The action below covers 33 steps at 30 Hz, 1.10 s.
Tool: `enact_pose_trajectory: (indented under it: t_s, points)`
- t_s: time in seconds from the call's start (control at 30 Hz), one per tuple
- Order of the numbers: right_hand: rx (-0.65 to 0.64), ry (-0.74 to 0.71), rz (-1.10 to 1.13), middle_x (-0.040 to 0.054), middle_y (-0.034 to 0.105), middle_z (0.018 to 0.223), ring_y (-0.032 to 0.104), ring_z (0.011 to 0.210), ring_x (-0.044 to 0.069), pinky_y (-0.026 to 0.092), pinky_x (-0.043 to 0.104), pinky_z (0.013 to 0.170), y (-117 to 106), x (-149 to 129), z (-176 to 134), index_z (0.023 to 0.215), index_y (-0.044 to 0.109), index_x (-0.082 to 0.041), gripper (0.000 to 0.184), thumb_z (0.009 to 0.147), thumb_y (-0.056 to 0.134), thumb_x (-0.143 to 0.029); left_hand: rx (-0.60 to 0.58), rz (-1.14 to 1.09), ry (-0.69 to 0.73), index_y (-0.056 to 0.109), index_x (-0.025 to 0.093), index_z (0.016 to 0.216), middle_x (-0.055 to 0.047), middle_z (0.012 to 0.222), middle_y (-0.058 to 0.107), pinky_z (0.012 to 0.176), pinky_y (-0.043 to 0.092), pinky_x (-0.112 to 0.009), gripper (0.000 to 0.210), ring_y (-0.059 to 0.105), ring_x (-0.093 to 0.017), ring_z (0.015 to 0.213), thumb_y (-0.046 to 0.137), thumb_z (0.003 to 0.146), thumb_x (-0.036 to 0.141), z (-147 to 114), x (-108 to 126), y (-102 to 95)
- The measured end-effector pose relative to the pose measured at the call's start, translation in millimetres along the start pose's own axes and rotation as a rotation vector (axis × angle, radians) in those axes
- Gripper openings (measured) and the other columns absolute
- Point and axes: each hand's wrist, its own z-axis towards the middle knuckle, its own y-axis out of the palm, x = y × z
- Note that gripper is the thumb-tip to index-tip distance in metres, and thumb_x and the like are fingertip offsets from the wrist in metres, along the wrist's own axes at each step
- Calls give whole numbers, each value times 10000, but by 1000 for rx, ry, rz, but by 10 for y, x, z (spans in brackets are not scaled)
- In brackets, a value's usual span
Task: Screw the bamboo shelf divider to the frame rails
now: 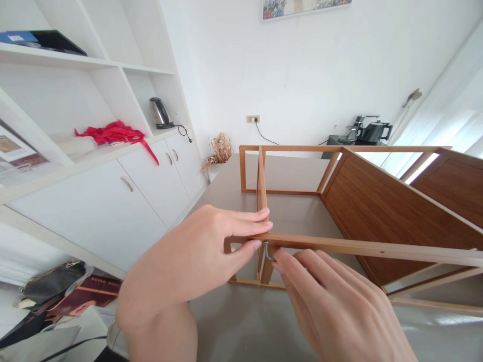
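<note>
A wooden shelf frame [339,245] lies on its side on the grey tabletop [226,322]. My left hand [219,241] grips the corner where a crosspiece meets the near rail, fingers over the top and thumb below. In my right hand [324,291] is a bent metal hex key [268,252], pinched between thumb and fingertips. The key's short end meets the near rail beside my left thumb; the fastener it touches is hidden. Wider wooden panels [388,196] span the frame towards the right.
White cabinets [101,201] line the left, with an electric kettle [161,113] and red ribbon [113,133] on their shelves. Bags [53,286] sit at lower left. Dried plants [221,150] stand beyond the table, and a black kettle [375,131] rests at the back right.
</note>
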Motion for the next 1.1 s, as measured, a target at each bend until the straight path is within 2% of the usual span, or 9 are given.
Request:
enact_pose_trajectory:
  t_s: [0.1, 0.27, 0.43, 0.57, 0.67, 0.77, 0.93, 1.1]
  points:
    - [-18, 0, 107, -45, 502, 634, 468, 542, 101, 296, 261, 552, 81, -15, 17, 853, 535, -203, 168, 977, 448, -130, 2, 5, -5, 704, 410, 1222, 115, 1375, 588, 767, 637, -250, 338, 694, -233, 1123, 550, 938, 310, -3, -4, 0]
    - [-57, 45, 244, -82, 437, 548, 355, 425, 80, 238, 257, 463, 171, -75, 50, 786, 437, -216, 233, 1013, 414, -171, 2, 3, -22, 701, 419, 1222, 128, 1371, 590, 768, 640, -246, 346, 689, -230, 1131, 561, 928, 301, -12, -12, -5]
    - [30, 17, 209, -76, 449, 557, 391, 455, 84, 256, 254, 492, 212, -105, 42, 770, 429, -211, 232, 990, 443, -141, 4, 8, -24, 665, 425, 1271, 138, 1357, 603, 813, 628, -225, 381, 655, -210, 1188, 571, 925, 296, -5, -19, 2]
    - [9, 2, 204, -76, 432, 547, 360, 451, 92, 243, 266, 477, 255, -150, 3, 753, 430, -210, 251, 990, 424, -127, 11, 20, -8, 653, 435, 1280, 142, 1352, 606, 902, 606, -246, 399, 644, -209, 1203, 587, 916, 287, -10, -28, 8]
    - [-15, -44, 218, -67, 435, 564, 345, 466, 103, 252, 266, 484, 221, -159, -13, 755, 442, -209, 252, 981, 399, -104, 12, 34, -4, 643, 453, 1284, 156, 1358, 598, 877, 614, -239, 398, 652, -202, 1191, 583, 921, 300, -15, -32, 8]
    - [-9, -71, 151, -37, 492, 643, 410, 535, 118, 290, 267, 537, 119, -111, -13, 834, 517, -194, 206, 954, 395, -81, 14, 44, -4, 640, 457, 1285, 162, 1368, 587, 870, 618, -240, 386, 657, -198, 1183, 567, 934, 316, -14, -29, 5]
    - [12, -43, -6, -14, 502, 703, 432, 585, 127, 288, 275, 568, 7, -15, 0, 899, 568, -192, 204, 930, 398, -83, 11, 33, 27, 668, 428, 1262, 148, 1366, 594, 903, 602, -234, 359, 650, -196, 1194, 552, 943, 310, -9, -17, -4]
    - [21, -17, -15, -22, 469, 687, 409, 579, 126, 276, 278, 572, 25, -4, -4, 902, 570, -192, 182, 918, 420, -89, 9, 23, 33, 679, 421, 1250, 144, 1366, 594, 817, 620, -212, 350, 654, -198, 1187, 545, 946, 310, -4, -12, -13]
